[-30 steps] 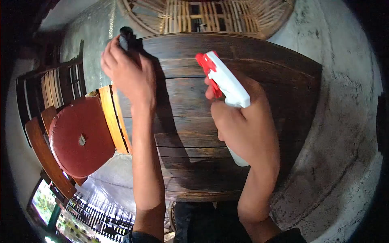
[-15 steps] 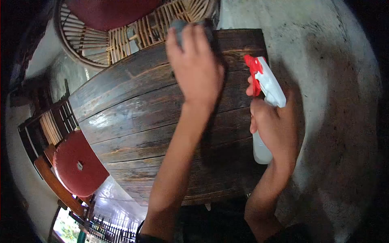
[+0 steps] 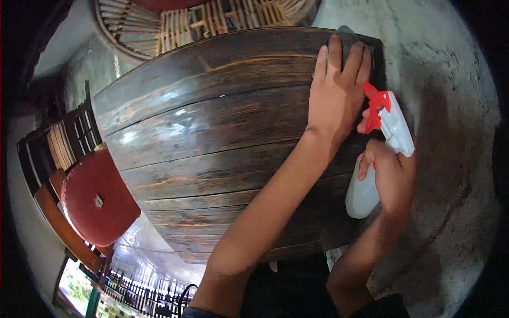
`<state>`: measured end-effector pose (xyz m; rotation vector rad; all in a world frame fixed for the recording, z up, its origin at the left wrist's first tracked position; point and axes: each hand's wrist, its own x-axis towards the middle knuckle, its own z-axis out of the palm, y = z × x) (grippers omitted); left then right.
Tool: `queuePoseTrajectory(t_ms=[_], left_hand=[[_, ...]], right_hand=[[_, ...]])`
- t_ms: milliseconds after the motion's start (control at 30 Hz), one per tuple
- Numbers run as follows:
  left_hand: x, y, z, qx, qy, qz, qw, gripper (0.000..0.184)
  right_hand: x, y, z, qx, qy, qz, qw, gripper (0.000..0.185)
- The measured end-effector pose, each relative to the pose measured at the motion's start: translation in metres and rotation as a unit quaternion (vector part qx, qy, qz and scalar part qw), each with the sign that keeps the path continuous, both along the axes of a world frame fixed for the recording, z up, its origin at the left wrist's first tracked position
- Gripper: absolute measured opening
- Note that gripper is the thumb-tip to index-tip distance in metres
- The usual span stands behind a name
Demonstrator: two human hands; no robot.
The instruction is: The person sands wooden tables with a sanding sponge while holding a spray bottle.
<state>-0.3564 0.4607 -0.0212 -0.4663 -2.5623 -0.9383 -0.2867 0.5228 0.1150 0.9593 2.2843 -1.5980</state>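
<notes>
My left hand (image 3: 336, 93) presses a dark grey cloth (image 3: 345, 38) onto the dark wooden table (image 3: 212, 127), close to its far right corner. Most of the cloth is hidden under the fingers. Just to the right and nearer to me, my right hand (image 3: 389, 169) grips a spray bottle (image 3: 363, 193) with a white and red trigger head, its red nozzle pointing up and left beside my left wrist. Wet-looking bright glare shows on the left part of the planks.
A round rattan chair (image 3: 175, 32) stands past the table's far edge. At the left is a wooden chair with a red seat (image 3: 98, 199). A rough concrete wall or floor surface (image 3: 445, 159) lies along the right side.
The view has shifted. My left hand has swept the cloth from the table's far left to its far right corner, coming close to the spray bottle, which my right hand still grips.
</notes>
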Motion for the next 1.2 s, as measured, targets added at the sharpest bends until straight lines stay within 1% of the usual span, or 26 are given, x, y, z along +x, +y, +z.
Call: queuePoseTrajectory(t_ms=[100, 200, 267, 300, 367, 400, 467, 500, 533, 600, 633, 700, 733, 767, 867, 933, 1000, 1067, 1100, 1133, 1200], left_hand=[[0.011, -0.050, 0.002, 0.030, -0.012, 0.010, 0.999, 0.057], [0.014, -0.122, 0.004, -0.002, -0.018, 0.053, 0.998, 0.060], [0.016, -0.177, 0.013, -0.026, -0.056, 0.082, 0.995, 0.065], [0.017, -0.204, 0.018, -0.028, -0.073, 0.103, 0.992, 0.069], [0.019, -0.260, 0.020, -0.030, -0.071, 0.134, 0.988, 0.071], [0.022, -0.286, 0.023, -0.035, -0.072, 0.155, 0.985, 0.071], [0.025, -0.335, 0.021, -0.037, -0.067, 0.211, 0.974, 0.072], [0.027, -0.354, 0.025, -0.069, -0.076, 0.251, 0.963, 0.071], [0.029, -0.368, 0.025, -0.105, -0.076, 0.300, 0.945, 0.069], [0.027, -0.383, 0.022, -0.090, -0.061, 0.324, 0.940, 0.067], [0.025, -0.386, 0.019, -0.091, -0.063, 0.326, 0.939, 0.067], [0.022, -0.382, 0.014, -0.066, -0.031, 0.300, 0.951, 0.064], [0.022, -0.378, 0.014, -0.073, -0.020, 0.303, 0.950, 0.060], [0.022, -0.373, 0.014, -0.070, -0.020, 0.310, 0.948, 0.061], [0.022, -0.357, 0.013, -0.068, -0.021, 0.307, 0.949, 0.063], [0.020, -0.339, 0.012, -0.065, -0.001, 0.271, 0.960, 0.062], [0.018, -0.299, 0.012, -0.063, -0.007, 0.267, 0.962, 0.061], [0.014, -0.253, 0.008, -0.060, 0.012, 0.245, 0.968, 0.065], [0.010, -0.226, 0.008, -0.073, -0.002, 0.235, 0.969, 0.068], [0.007, -0.198, 0.011, -0.071, 0.000, 0.228, 0.971, 0.068], [0.001, -0.137, 0.018, -0.053, -0.027, 0.158, 0.986, 0.071]], right_hand=[[-0.008, -0.041, 0.003, -0.029, 0.008, 0.028, 0.999, 0.037], [-0.019, -0.087, 0.001, -0.068, 0.022, 0.058, 0.996, 0.035], [-0.025, -0.121, -0.004, -0.092, 0.027, 0.077, 0.992, 0.033], [-0.027, -0.141, -0.006, -0.101, 0.016, 0.098, 0.990, 0.032], [-0.035, -0.181, -0.008, -0.109, -0.016, 0.133, 0.985, 0.027], [-0.036, -0.204, -0.010, -0.119, -0.011, 0.126, 0.985, 0.022], [-0.039, -0.237, -0.018, -0.123, -0.018, 0.186, 0.975, 0.018], [-0.043, -0.254, -0.020, -0.118, -0.029, 0.220, 0.968, 0.030], [-0.043, -0.268, -0.024, -0.093, -0.017, 0.260, 0.961, 0.027], [-0.040, -0.289, -0.027, -0.073, 0.045, 0.276, 0.957, 0.026], [-0.039, -0.298, -0.027, -0.067, 0.065, 0.282, 0.955, 0.026], [-0.040, -0.299, -0.021, -0.050, 0.035, 0.306, 0.950, 0.026], [-0.040, -0.297, -0.020, -0.043, 0.025, 0.313, 0.949, 0.025], [-0.039, -0.290, -0.020, -0.049, 0.014, 0.315, 0.948, 0.025], [-0.039, -0.249, -0.020, -0.054, -0.006, 0.319, 0.946, 0.023], [-0.040, -0.213, -0.020, -0.047, -0.007, 0.310, 0.950, 0.021], [-0.041, -0.176, -0.019, -0.045, -0.016, 0.287, 0.957, 0.019], [-0.041, -0.132, -0.024, -0.048, 0.005, 0.247, 0.968, 0.017], [-0.041, -0.108, -0.027, -0.055, 0.006, 0.217, 0.975, 0.017], [-0.046, -0.084, -0.028, -0.032, -0.014, 0.211, 0.977, 0.019], [-0.052, -0.038, -0.029, -0.019, 0.026, 0.186, 0.982, 0.022]])
